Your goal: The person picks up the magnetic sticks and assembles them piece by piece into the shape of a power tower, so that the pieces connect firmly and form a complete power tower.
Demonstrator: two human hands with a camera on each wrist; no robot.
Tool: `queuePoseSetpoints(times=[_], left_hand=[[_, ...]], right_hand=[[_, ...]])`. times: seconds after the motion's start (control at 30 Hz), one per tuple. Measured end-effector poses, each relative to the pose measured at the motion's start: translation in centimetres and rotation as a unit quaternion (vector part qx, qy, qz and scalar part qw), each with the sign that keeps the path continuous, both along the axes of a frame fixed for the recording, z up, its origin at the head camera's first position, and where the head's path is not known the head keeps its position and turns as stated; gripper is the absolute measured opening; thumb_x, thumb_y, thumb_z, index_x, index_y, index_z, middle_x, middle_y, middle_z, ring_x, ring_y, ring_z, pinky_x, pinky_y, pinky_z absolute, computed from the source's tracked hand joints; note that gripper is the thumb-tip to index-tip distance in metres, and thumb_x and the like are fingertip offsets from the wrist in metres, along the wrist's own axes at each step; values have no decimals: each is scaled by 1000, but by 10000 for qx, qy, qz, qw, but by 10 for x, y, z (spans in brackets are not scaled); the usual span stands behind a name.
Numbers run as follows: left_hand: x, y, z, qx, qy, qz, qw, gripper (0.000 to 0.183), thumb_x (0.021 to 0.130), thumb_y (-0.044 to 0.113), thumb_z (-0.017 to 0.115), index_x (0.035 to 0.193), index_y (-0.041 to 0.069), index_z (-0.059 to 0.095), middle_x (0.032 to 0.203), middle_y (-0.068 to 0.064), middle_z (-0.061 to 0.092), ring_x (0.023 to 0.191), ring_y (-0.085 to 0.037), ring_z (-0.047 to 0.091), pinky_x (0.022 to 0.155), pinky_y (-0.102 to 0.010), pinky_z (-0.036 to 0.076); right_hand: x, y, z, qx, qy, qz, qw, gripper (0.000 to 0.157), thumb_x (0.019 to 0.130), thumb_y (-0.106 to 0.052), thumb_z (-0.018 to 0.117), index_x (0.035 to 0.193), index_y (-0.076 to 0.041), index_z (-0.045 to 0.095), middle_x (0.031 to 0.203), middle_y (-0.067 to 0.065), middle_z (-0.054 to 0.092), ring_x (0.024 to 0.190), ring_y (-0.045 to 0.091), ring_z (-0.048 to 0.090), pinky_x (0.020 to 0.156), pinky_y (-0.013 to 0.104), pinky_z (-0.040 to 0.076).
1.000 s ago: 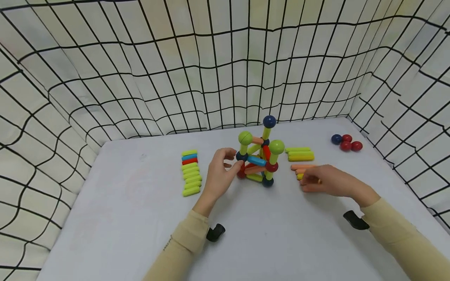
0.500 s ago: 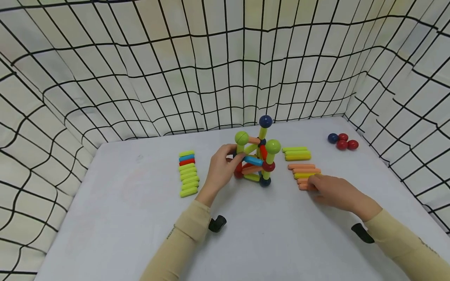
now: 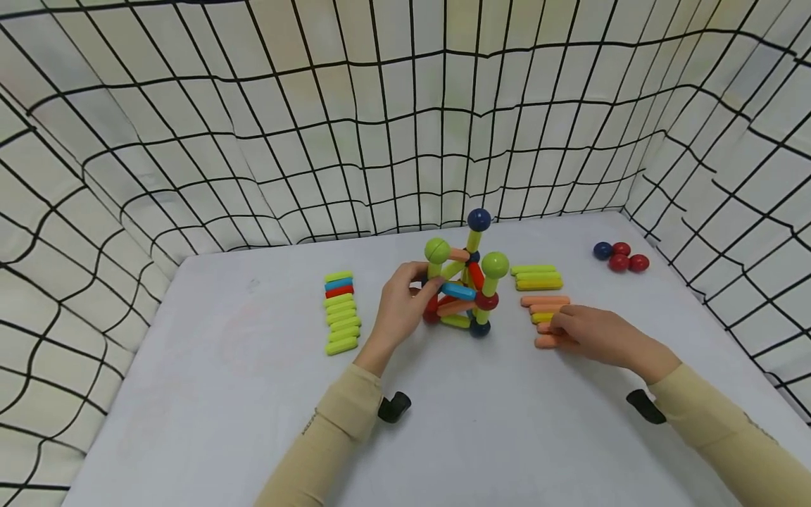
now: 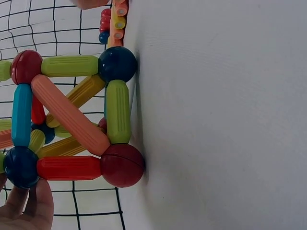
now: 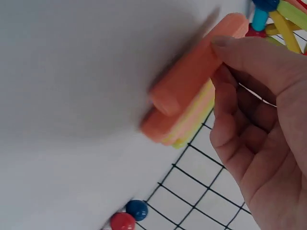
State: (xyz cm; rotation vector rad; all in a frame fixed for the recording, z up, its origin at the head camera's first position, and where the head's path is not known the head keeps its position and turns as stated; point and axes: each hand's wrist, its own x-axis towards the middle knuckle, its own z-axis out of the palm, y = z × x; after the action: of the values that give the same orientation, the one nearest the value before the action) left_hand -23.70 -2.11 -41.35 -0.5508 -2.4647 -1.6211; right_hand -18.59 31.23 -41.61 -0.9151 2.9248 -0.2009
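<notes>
A frame of magnetic rods and balls (image 3: 457, 290) stands upright in the middle of the table. My left hand (image 3: 400, 303) grips its left upper corner, where a navy ball (image 4: 22, 166) joins red, blue and green rods. The fingertips (image 4: 44, 201) press against that ball in the left wrist view. With thumb and forefinger, my right hand (image 3: 595, 336) pinches an orange magnetic rod (image 5: 192, 72). This rod is at the near end of a row of orange and yellow rods (image 3: 546, 301), tilted over them in the right wrist view.
Several green, blue and red rods (image 3: 342, 313) lie in a column left of the frame. Green and yellow rods (image 3: 537, 277) lie to its right. Loose red and navy balls (image 3: 621, 262) sit at the back right. Black netting (image 3: 405, 127) over white cloth surrounds the table (image 3: 209, 394).
My left thumb has risen from the frame's lower red rod to its upper left corner. My right hand has drawn back along the row and now pinches the nearest orange rod.
</notes>
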Motion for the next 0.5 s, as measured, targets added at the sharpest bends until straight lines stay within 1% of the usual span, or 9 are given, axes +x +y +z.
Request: queuePoseSetpoints(times=[0.1, 0.17, 0.23, 0.3, 0.33, 0.4, 0.43, 0.5], left_hand=[[0, 0, 0, 9, 11, 9, 10000, 30, 96, 21, 64, 121, 4, 62, 117, -7, 61, 109, -20, 58, 86, -33, 53], [0, 1, -1, -1, 17, 16, 10000, 29, 96, 21, 64, 121, 4, 62, 116, -7, 61, 108, -20, 58, 85, -33, 53], [0, 1, -1, 2, 27, 9, 10000, 29, 96, 21, 64, 120, 4, 62, 116, -7, 61, 108, -20, 58, 85, -33, 53], [0, 1, -1, 2, 28, -7, 10000, 29, 97, 21, 63, 120, 4, 62, 116, -7, 61, 108, -20, 58, 85, -33, 53], [1, 1, -1, -4, 27, -13, 10000, 29, 97, 21, 63, 120, 4, 62, 115, -7, 61, 107, -20, 58, 85, -33, 53], [1, 1, -1, -5, 40, -20, 10000, 29, 97, 21, 63, 120, 4, 62, 114, -7, 61, 107, -20, 58, 85, -33, 53], [1, 1, -1, -5, 47, -12, 10000, 29, 97, 22, 63, 120, 4, 62, 114, -7, 62, 107, -20, 58, 85, -33, 53], [0, 0, -1, -10, 51, 6, 10000, 29, 97, 22, 63, 120, 4, 62, 114, -6, 62, 107, -20, 58, 85, -33, 53]], right_hand=[[-5, -6, 4, 59, -239, -10, 9997, 15, 86, -17, 75, 87, -16, 61, 68, -10, 43, 64, 8, 42, 56, 24, 40], [-9, -11, 3, 181, -366, 47, 9992, 15, 86, -16, 75, 86, -17, 60, 67, -10, 43, 63, 8, 42, 56, 24, 39], [-11, -15, 0, 302, -434, 154, 9985, 13, 87, -19, 75, 87, -18, 62, 68, -11, 44, 63, 7, 42, 56, 23, 41], [-12, -18, -1, 373, -468, 317, 9977, 12, 86, -19, 75, 89, -18, 63, 70, -11, 45, 63, 6, 43, 56, 23, 43], [-12, -19, -1, 344, -538, 319, 9974, 12, 87, -20, 75, 88, -18, 63, 70, -11, 45, 63, 6, 43, 56, 23, 43], [-14, -21, 2, 147, -788, 234, 9965, 13, 88, -22, 74, 88, -18, 61, 70, -10, 45, 63, 6, 43, 56, 23, 42], [-16, -22, 5, -50, -960, 156, 9952, 12, 89, -23, 73, 88, -19, 62, 71, -10, 46, 64, 6, 44, 57, 23, 43], [-23, -24, 12, -626, -1315, 4, 9893, 10, 91, -23, 70, 92, -18, 62, 75, -9, 52, 69, 8, 49, 60, 24, 45]])
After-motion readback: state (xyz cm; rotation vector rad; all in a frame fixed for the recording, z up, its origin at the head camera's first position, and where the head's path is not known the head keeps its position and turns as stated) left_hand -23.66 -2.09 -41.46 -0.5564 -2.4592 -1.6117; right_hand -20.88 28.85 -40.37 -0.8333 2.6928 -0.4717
